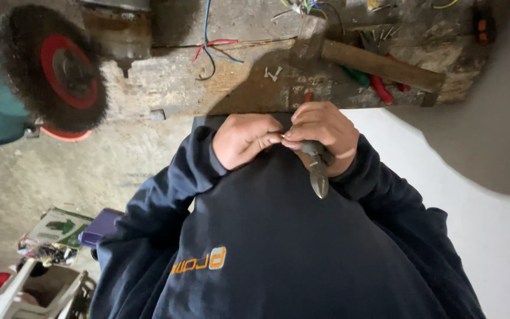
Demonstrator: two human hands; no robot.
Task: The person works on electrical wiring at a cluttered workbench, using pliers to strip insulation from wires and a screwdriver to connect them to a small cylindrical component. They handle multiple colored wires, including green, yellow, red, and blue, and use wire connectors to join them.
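Hands: right hand [324, 133] closed round the pliers [317, 168]; left hand [244, 139] curled, fingertips pinching something too small to tell at the right thumb.
Pliers: against the dark sweatshirt [278, 248], just off the workbench edge [178, 109]; long axis near vertical, tip toward the chest.
Doing it well: steady both wrists, keep that tip off the cloth.
Around: wire brush wheel [54, 65] far left, loose wires [211, 50], hammer [379, 65].

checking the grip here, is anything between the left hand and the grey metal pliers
Nothing visible. The right hand grips the grey metal pliers, tips pointing back at the dark navy sweatshirt, and the left hand touches the right hand's fingers just above them.
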